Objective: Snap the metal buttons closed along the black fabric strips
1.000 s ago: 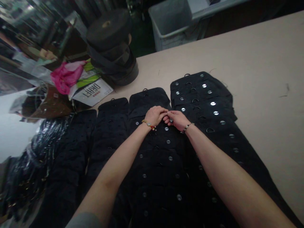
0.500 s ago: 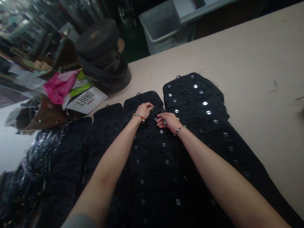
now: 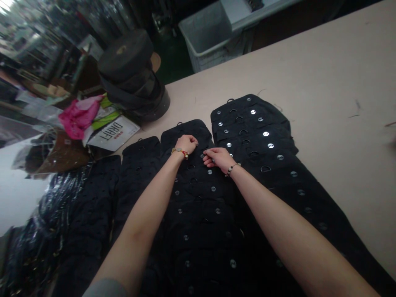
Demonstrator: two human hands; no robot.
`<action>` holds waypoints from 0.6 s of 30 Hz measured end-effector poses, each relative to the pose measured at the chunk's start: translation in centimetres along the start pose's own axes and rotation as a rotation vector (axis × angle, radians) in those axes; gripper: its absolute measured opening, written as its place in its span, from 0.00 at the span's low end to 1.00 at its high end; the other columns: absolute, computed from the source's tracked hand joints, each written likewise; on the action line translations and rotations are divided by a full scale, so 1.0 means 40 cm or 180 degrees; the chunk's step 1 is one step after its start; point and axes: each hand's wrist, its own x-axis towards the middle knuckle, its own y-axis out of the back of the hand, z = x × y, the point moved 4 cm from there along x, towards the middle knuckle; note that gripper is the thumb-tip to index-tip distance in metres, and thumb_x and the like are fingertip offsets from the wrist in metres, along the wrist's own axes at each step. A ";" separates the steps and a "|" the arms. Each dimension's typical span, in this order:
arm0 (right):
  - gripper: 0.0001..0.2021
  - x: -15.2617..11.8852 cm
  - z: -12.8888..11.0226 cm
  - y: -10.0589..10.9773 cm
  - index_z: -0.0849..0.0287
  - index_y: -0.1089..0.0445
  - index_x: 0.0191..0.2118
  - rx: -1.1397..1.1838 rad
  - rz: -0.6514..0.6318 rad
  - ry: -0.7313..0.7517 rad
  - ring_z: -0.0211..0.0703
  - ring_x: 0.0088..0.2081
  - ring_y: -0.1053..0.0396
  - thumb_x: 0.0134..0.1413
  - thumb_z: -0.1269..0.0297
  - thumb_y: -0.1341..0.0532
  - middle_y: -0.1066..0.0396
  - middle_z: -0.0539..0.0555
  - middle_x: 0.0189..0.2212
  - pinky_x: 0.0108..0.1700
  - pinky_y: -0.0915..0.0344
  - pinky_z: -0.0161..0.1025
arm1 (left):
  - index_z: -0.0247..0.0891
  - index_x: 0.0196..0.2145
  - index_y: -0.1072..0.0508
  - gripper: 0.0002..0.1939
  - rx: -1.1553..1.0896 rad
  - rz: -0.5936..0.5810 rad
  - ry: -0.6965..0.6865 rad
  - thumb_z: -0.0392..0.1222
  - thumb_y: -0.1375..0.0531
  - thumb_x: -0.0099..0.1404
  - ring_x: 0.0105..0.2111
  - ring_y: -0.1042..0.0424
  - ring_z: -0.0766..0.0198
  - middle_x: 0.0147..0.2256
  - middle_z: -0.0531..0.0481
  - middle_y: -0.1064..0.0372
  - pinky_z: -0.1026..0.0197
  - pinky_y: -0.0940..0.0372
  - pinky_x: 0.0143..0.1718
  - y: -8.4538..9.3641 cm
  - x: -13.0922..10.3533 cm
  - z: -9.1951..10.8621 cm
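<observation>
Black fabric pieces (image 3: 201,225) lie overlapped in a long column in front of me, with small D-rings (image 3: 193,180) down the middle and round silver metal discs (image 3: 218,210) along both sides. Over the upper part of this column, my left hand (image 3: 186,144) is closed with fingertips pressed together at the cloth; what they pinch is too small to make out. Just to its right, my right hand (image 3: 219,158) has thumb and forefinger together and the other fingers curled in. A small silver disc shows between its fingers. Bracelets circle both wrists.
Another column of black pieces (image 3: 253,123) lies at right, with more columns (image 3: 140,154) at left. Beyond them stand a stack of black webbing rolls (image 3: 130,74), a DRAFT box (image 3: 113,134), pink plastic (image 3: 80,115) and a white bin (image 3: 210,31) behind the table (image 3: 324,78).
Both hands stay almost where they were. The right fingers have drawn closer together, and the disc in them shows less. The view has shifted slightly.
</observation>
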 end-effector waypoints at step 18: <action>0.08 -0.003 0.000 0.001 0.65 0.31 0.32 0.0064 -0.0009 0.0018 0.34 0.19 0.31 0.62 0.72 0.45 0.29 0.53 0.20 0.20 0.32 0.30 | 0.43 0.44 0.29 0.12 0.0334 0.0776 -0.0170 0.43 0.47 0.65 0.47 0.31 0.56 0.44 0.45 0.28 0.56 0.37 0.48 -0.032 -0.057 -0.003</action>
